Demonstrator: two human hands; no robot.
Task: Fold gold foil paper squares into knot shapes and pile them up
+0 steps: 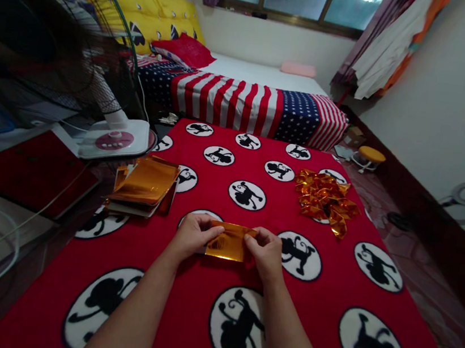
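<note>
L fingers (pixel 213 232): closed in a pinch on L end of the foil sheet, thumb on top, the rest curled at the far edge.
R fingers (pixel 250 241): same pinch at R end, thumb on top.
L hand (pixel 193 236) / R hand (pixel 268 252): a bit apart, foil sheet spanning btwn them.
Foil sheet (pixel 228 246): shiny gold-orange, approx. flat, long side running L–R, near the middle of the cloth; can't tell if it touches the cloth or is just above.
Cloth (pixel 213 188): red, w/ black monkey figs in white circles.
Foil stack (pixel 150 181): L of the hands & a bit farther, gold sheets piled unevenly on the cloth's L side.
Folded foil pieces (pixel 321 196): loose heap, far R of the hands, on the cloth.
Fan (pixel 111 138): far L, white base, past the foil stack.
Stool (pixel 371 155): round yellow top, on the floor, far R, beyond the cloth.
Bed (pixel 241 104): far side, stars-&-stripes cover, w/ red pillow (pixel 184 50) at L, pink pillow (pixel 298 69) toward R.
</note>
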